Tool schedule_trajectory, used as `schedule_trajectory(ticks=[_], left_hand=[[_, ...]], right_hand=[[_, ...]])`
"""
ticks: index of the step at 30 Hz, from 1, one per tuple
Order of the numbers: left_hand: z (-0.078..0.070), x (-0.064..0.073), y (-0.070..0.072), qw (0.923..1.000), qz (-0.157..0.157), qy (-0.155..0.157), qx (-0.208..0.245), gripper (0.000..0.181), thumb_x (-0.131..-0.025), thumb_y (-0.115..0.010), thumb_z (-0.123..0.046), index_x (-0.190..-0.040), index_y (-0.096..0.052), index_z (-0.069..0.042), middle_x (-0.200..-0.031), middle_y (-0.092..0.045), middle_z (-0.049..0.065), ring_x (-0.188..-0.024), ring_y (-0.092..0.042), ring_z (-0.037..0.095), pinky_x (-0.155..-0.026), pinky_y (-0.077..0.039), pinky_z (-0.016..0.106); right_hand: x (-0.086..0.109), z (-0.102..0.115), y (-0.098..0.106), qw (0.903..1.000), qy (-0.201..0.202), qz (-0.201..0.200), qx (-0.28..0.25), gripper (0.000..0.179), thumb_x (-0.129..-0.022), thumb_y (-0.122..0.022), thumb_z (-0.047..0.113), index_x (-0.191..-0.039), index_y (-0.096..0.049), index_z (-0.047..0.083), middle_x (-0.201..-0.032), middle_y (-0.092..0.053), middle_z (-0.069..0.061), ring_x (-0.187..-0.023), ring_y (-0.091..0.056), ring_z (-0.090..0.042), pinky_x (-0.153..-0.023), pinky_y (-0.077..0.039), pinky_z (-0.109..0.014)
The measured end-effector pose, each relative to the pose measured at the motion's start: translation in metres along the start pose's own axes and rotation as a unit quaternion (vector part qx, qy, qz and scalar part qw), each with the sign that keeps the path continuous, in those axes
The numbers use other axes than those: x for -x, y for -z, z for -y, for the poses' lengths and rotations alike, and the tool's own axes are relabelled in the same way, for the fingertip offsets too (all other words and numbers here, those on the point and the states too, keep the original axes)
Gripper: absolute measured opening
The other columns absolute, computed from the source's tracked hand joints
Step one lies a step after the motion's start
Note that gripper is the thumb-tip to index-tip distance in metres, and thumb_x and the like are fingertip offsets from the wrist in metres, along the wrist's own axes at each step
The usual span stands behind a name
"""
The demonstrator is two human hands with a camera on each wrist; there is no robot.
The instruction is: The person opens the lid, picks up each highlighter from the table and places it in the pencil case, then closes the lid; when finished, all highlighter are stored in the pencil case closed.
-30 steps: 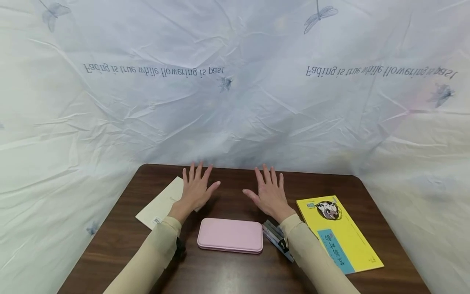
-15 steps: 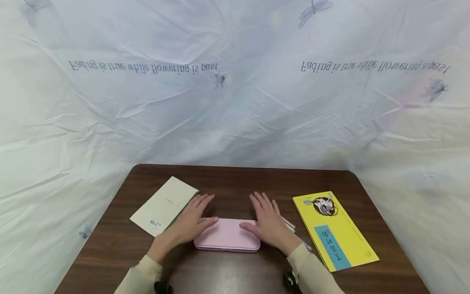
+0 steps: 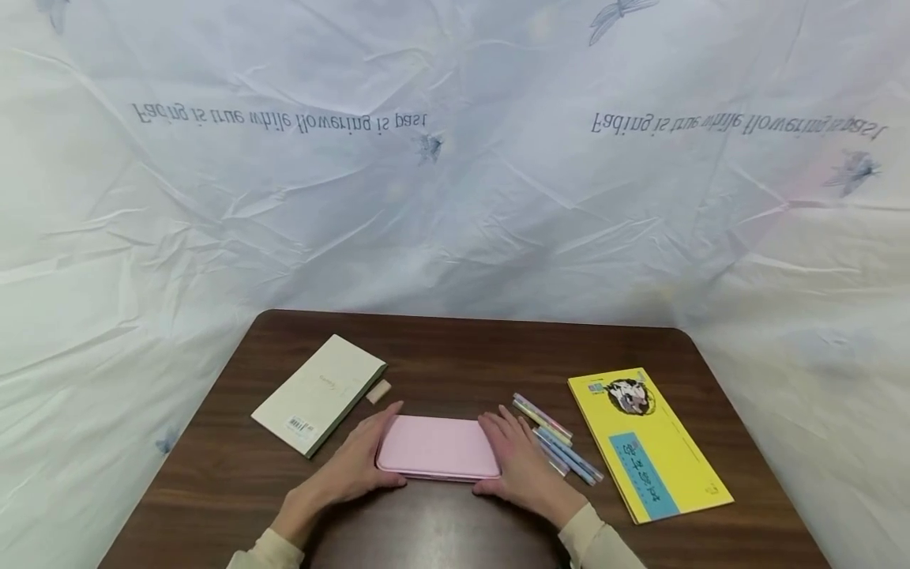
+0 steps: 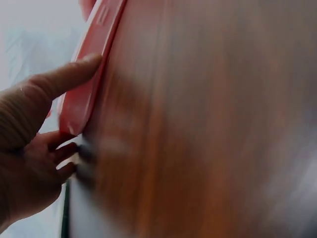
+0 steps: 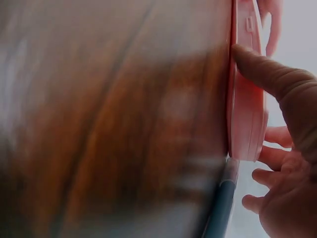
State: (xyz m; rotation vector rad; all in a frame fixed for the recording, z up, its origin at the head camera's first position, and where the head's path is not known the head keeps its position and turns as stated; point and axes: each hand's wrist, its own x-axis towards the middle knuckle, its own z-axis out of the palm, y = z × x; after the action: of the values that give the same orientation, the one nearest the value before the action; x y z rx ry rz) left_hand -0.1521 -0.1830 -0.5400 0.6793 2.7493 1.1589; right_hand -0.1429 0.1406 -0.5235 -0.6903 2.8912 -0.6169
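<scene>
A pink pencil case (image 3: pixel 438 449) with rounded corners lies near the front middle of the table, closed. My left hand (image 3: pixel 360 456) holds its left end, and in the left wrist view the thumb (image 4: pixel 74 74) presses the front side below the small clasp. At the opposite end my right hand (image 3: pixel 524 462) grips the case, thumb (image 5: pixel 262 69) on the front side and fingers round the end. Several pens (image 3: pixel 565 450) lie just right of the right hand. A small beige eraser-like block (image 3: pixel 379 391) sits beyond the left hand.
A cream notebook (image 3: pixel 320 391) with a barcode lies at the left, beside the small block. At the right is a yellow book (image 3: pixel 650 442) with a cow picture and a blue label. A white printed sheet (image 3: pixel 455 237) hangs behind the dark wooden table (image 3: pixel 455 340).
Both hands have come back from the table's far side, passed over the pencil case and closed on its two ends. The notebook edge, the small block and the pens are now uncovered.
</scene>
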Motion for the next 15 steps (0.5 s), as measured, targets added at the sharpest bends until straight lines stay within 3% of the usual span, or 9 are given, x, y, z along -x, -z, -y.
schedule_trajectory(ticks=[7,15], left_hand=[[0.012,0.006,-0.004,0.9988,-0.034,0.033,-0.006,0.117,-0.070,-0.097,-0.049,-0.162,-0.038,-0.007,-0.156,-0.052,0.012,-0.141,-0.049,0.034,-0.111,-0.040,0.059],[0.011,0.001,-0.006,0.9984,-0.049,0.024,-0.015,0.118,-0.067,-0.097,-0.053,-0.161,-0.041,-0.009,-0.152,-0.055,0.008,-0.135,-0.050,0.025,-0.108,-0.045,0.050]], right_hand=[[-0.006,0.003,-0.005,0.9996,0.023,-0.007,0.015,0.096,-0.078,-0.090,0.053,-0.150,-0.052,0.003,-0.151,-0.055,-0.016,-0.150,-0.039,-0.043,-0.120,-0.027,-0.063],[-0.007,-0.005,0.004,0.9965,0.053,-0.038,0.052,0.094,-0.072,-0.093,0.056,-0.143,-0.059,0.005,-0.141,-0.063,-0.013,-0.135,-0.055,-0.033,-0.117,-0.038,-0.054]])
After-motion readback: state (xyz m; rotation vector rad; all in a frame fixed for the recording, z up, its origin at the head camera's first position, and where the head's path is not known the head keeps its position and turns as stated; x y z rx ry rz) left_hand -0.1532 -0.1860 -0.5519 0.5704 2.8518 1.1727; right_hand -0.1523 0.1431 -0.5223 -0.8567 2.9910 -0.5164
